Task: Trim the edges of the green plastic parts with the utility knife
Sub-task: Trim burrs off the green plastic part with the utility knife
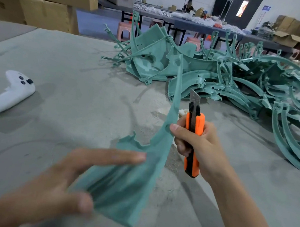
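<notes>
Green plastic part (126,184) pinched in left grip (47,185), edge raised for trimming; right grip (197,147) held utility knife (199,125), thumb bracing edge.

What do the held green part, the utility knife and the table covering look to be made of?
Green part: moulded plastic, matte teal; thin, with ragged flash edges. Utility knife: orange-and-black plastic handle, probably; dull grey scored metal blade. Table covering: likely felt or similar fabric; fuzzy, matte, scuffed grey.
</notes>
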